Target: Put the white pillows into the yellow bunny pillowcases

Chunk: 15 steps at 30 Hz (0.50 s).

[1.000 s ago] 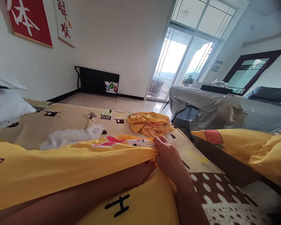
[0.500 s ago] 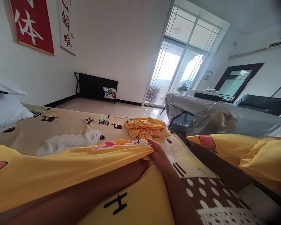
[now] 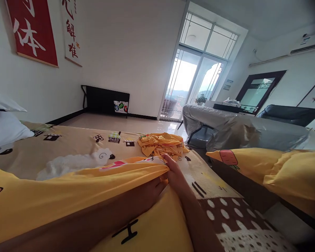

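Observation:
A yellow cloth cover [image 3: 76, 189] with a pink-and-white printed figure along its top edge stretches from the left side toward the middle. My right hand [image 3: 173, 171] is closed on its gathered right corner. Under that stretched cloth lies my left arm, and my left hand [image 3: 153, 189] is beside the right one, fingers bent against the cloth at the same corner; the fingertips are partly hidden. Below both arms spreads a yellow fabric surface with a black H print [image 3: 128, 231]. Just beyond the hands, a crumpled yellow cloth [image 3: 162, 143] lies on the bed.
The bed is covered by a beige blanket [image 3: 73, 140] with sheep and house prints. White pillows [image 3: 7, 129] are at the left. Yellow carrot-print bedding [image 3: 252, 162] lies on the right. Behind it stands a plastic-covered table [image 3: 275, 131], with a glass door [image 3: 191, 80] farther back.
The camera view has shifted slightly. My left hand has drawn back a little from the right, showing more of its fingers. My right hand keeps its grip on the corner.

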Available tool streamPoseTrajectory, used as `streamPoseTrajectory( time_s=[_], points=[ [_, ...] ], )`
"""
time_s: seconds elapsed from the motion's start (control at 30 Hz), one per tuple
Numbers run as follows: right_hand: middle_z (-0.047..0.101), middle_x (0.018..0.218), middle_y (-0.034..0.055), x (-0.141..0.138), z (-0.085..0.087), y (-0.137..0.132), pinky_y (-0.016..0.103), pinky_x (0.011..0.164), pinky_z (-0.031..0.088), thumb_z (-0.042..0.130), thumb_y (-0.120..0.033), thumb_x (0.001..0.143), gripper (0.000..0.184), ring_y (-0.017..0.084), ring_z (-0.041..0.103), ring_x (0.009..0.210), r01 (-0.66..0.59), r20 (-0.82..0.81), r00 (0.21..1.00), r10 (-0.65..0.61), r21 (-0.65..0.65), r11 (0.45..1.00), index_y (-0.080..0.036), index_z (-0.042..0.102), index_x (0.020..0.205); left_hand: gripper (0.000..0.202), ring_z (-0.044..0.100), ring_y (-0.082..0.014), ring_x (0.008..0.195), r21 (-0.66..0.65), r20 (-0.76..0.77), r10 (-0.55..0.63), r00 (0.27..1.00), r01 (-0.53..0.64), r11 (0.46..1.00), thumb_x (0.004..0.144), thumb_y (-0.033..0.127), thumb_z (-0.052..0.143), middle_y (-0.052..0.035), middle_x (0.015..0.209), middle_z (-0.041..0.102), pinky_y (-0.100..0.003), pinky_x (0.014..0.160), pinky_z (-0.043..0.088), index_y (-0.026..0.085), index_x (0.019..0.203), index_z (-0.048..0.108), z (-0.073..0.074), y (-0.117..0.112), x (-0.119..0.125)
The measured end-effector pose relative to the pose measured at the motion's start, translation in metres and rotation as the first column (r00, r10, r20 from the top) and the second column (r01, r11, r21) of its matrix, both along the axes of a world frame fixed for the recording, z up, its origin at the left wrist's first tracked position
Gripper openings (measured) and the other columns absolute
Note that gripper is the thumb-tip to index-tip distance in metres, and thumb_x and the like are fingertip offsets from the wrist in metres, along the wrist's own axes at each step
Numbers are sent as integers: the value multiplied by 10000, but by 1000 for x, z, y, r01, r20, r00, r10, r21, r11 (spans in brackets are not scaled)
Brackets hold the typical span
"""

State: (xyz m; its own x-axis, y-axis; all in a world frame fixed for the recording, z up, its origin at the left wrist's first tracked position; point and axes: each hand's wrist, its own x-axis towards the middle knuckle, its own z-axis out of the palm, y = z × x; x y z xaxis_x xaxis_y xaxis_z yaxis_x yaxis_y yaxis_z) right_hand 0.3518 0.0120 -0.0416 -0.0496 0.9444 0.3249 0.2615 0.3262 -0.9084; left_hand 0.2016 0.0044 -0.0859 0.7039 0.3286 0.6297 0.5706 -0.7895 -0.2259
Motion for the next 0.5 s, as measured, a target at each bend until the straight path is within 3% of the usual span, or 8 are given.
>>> streamPoseTrajectory(
  time_s=[0.1, 0.2, 0.27, 0.33, 0.4, 0.5],
  points=[
    [509, 607, -65, -2, 2, -4, 187, 503, 319, 447, -200, 597, 241, 89, 430, 538, 20, -3, 1000, -20, 33, 999, -206, 465, 837, 334, 531, -237, 1131, 130, 5, 47, 999, -47, 990, 867, 190, 445, -89, 1171, 601, -412, 1105, 272, 179, 1185, 545, 7, -6, -2],
    [510, 620, -64, -1, 3, -6, 196, 538, 327, 443, -177, 625, 202, 98, 441, 571, 83, 119, 988, -94, 95, 992, -206, 460, 824, 352, 514, -225, 1162, 284, -74, 4, 997, 18, 959, 866, 149, 394, -110, 1144, 618, -365, 1124, 234, 110, 1179, 551, 13, -10, -4],
    [496, 615, -65, 2, 4, -5, 202, 553, 326, 411, -151, 630, 197, 105, 445, 587, 92, 203, 972, -117, 126, 988, -208, 455, 814, 388, 475, -238, 1218, 301, -137, -18, 990, 59, 952, 863, 138, 383, -133, 1202, 594, -368, 1126, 238, 70, 1216, 527, 13, -9, -4],
    [488, 612, -65, 5, 4, -5, 204, 554, 316, 390, -136, 622, 199, 109, 441, 590, 78, 240, 964, -112, 145, 986, -210, 445, 799, 415, 429, -239, 1270, 199, -139, -28, 990, 55, 978, 869, 146, 388, -132, 1277, 554, -371, 1132, 248, 77, 1264, 494, 10, -5, -3],
    [500, 614, -63, 6, 5, -6, 205, 556, 312, 385, -132, 611, 213, 113, 449, 596, 81, 270, 955, -119, 150, 985, -211, 446, 798, 400, 427, -232, 1271, 10, -51, -41, 998, 41, 999, 896, 192, 407, -108, 1318, 528, -391, 1122, 282, 136, 1285, 486, 5, 0, 0],
    [537, 618, -59, 5, 8, -10, 207, 577, 322, 384, -127, 613, 245, 119, 472, 609, 125, 325, 930, -170, 154, 980, -207, 472, 826, 364, 507, -234, 1169, -193, 63, -32, 998, 44, 980, 906, 323, 488, -100, 1286, 530, -463, 1023, 401, 180, 1239, 518, -2, 8, 7]
  ],
)
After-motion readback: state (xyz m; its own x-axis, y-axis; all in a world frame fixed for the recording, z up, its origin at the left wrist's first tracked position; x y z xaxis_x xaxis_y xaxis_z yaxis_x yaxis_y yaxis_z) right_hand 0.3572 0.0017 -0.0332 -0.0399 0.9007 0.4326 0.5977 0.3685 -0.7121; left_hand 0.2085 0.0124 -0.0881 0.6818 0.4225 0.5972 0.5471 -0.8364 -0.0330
